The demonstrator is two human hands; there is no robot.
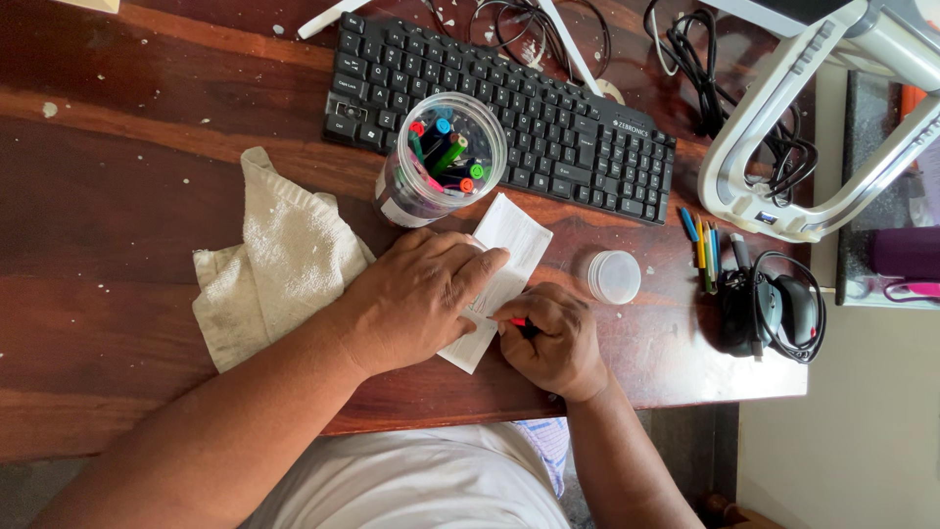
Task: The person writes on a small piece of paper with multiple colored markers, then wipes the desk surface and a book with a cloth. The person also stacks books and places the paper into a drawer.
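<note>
Red marker [519, 322] is pinched in the closed right hand [553, 343], tip on the white paper slip [504, 264] that the left hand [416, 294] presses flat just beside it; easing that pressure could likely smear the stroke.

Dark wooden desk [117, 196] (paint-flecked, seemingly), black keyboard [509, 118], white cloth [279, 260], paper slip [509, 250], marker jar [436, 162], round lid [615, 276]

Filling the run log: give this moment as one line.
left hand: flat on paper slip | right hand: holds red marker, tip on slip | marker jar: open, behind | lid: on table
</note>
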